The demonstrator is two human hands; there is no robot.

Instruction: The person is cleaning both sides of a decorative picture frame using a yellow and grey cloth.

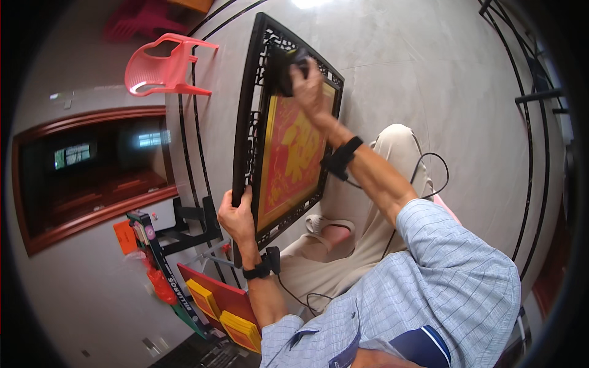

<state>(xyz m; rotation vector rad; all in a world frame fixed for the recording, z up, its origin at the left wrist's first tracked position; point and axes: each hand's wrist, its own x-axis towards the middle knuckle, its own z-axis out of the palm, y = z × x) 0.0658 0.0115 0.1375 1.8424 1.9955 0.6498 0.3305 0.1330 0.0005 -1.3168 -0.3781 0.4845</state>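
Note:
A black openwork frame [245, 110] stands tilted on the floor before me, around a red and gold decorative panel [294, 152] with a large gold character. My left hand [238, 214] grips the frame's near left edge, thumb on its face. My right hand [309, 87] holds a dark brush-like object [281, 69] against the lattice near the frame's far end. That object is blurred, and its exact kind cannot be told. Black straps with small devices are around both wrists, and thin black cables run from them.
A pink plastic chair [161, 66] stands at the far left. A wood-framed dark glass panel [94, 170] is on the left. Near my left arm, a red board [216, 294] bears yellow-edged stacks [239, 329]. My bent knee [398, 142] is right of the frame.

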